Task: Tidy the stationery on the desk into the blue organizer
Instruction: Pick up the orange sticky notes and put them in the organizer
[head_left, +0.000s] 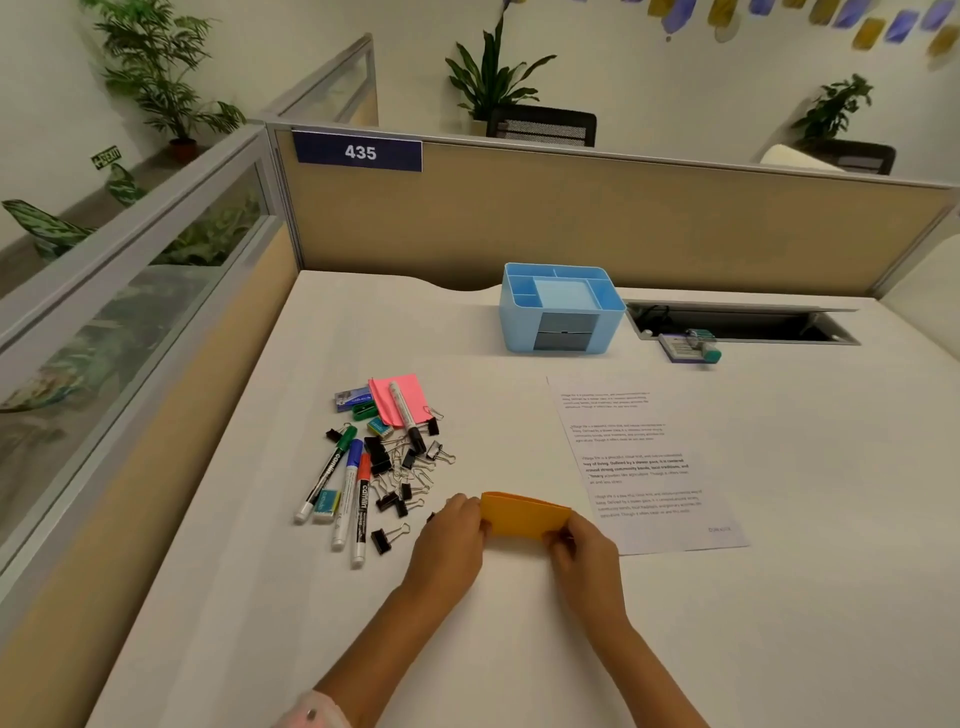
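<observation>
White desk (519, 649): left hand (451, 540) and right hand (584, 553) pinch orange sticky pad (524, 514) at its ends, apparently squaring it for blue organizer (561, 312) at 12 o'clock.

Single head-worn view; forward and down over desk (519, 649)

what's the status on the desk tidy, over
Both hands, left and right, grip the orange sticky-note pad by its ends. Light blue plastic organizer stands beyond it, nothing between. Markers and black binder clips not yet sorted.
</observation>
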